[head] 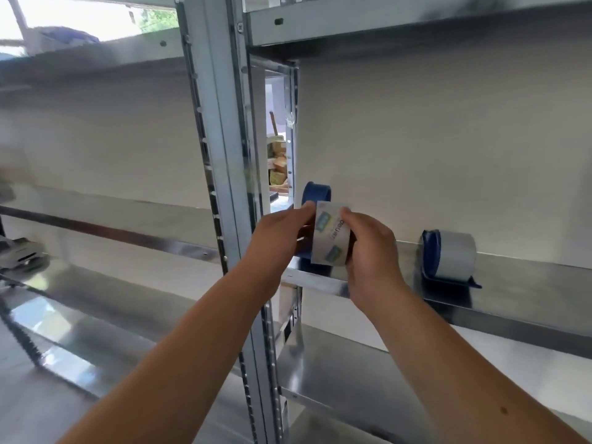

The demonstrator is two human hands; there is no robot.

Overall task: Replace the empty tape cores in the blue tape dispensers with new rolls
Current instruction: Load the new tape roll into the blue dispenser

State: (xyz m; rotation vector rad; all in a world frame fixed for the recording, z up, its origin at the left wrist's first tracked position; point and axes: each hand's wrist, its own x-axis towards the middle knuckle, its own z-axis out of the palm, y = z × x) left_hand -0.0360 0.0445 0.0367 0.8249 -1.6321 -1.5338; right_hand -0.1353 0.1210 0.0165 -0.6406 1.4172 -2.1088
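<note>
A blue tape dispenser (315,194) stands on the metal shelf (528,296) beside the upright post. In front of it I hold a tape roll (330,233) with a printed label on its outer face. My left hand (282,235) pinches the roll's left side and my right hand (371,248) grips its right side. The roll sits against the dispenser, hiding most of the dispenser's lower part. A second blue tape dispenser (431,256) with a full pale roll (456,256) in it stands further right on the same shelf.
A grey slotted upright post (230,187) rises just left of my hands. More metal shelves run above, below and to the left. A blurred grey object (19,254) lies on the left shelf. Stacked goods show through the gap (278,161) behind the post.
</note>
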